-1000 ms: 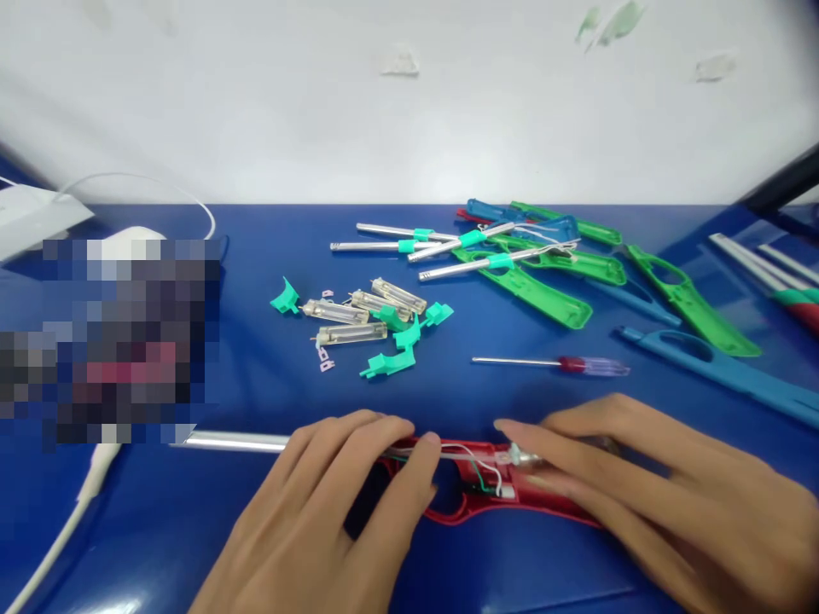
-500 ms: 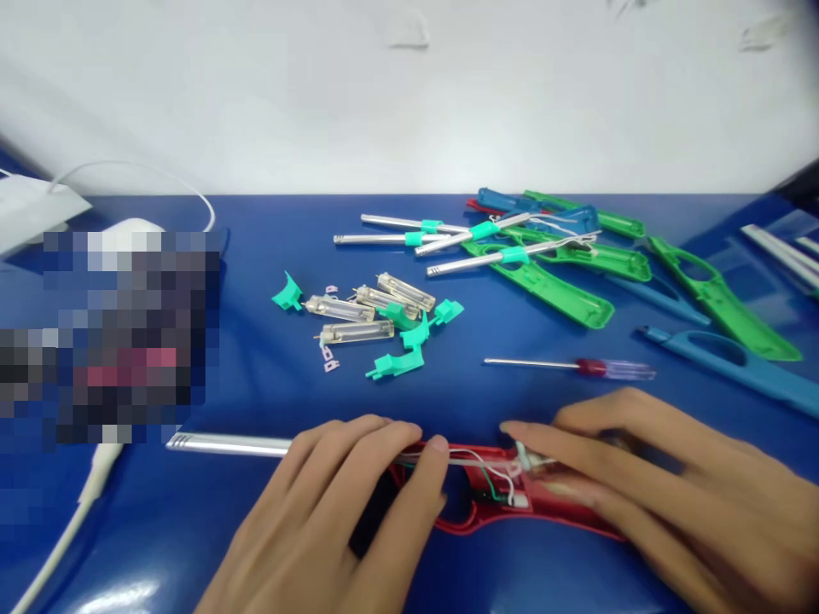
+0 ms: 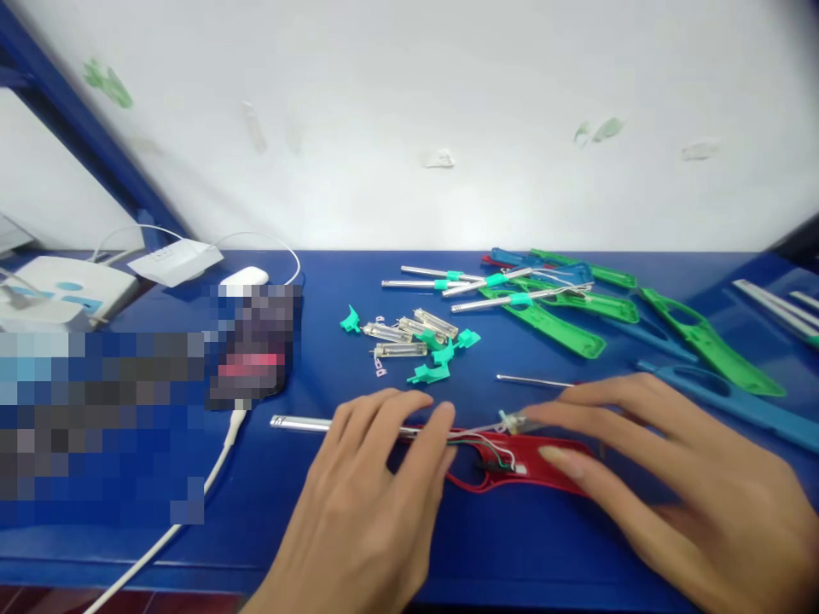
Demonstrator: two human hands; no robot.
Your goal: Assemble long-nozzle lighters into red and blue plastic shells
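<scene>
My left hand [image 3: 377, 477] is closed over the front of an open red lighter shell [image 3: 556, 486], where a silver metal tube [image 3: 304, 424] sticks out to the left. White and green wires [image 3: 492, 445] run along inside the shell, past the trigger opening. My right hand [image 3: 665, 477] is at the handle end. Its fingertips are on a clear fuel tank [image 3: 519, 420] with a pale valve end, tilted at the shell's upper edge. The thumb reaches over the red shell. Most of the tank is hidden by the fingers.
Behind lie several clear fuel tanks [image 3: 400, 350], teal plastic pieces [image 3: 430, 373], metal tubes [image 3: 486, 304] and green shells [image 3: 556, 328]. A screwdriver [image 3: 531, 380] is partly covered by my right hand. Blue shells [image 3: 735, 396] lie right; a blurred-out phone [image 3: 259, 341] with a white cable [image 3: 217, 465] lies left.
The camera view has tilted up and shifted left. My right thumb and fingers have spread farther apart, and the fuel tank's valve end now sits higher, at the shell's upper edge.
</scene>
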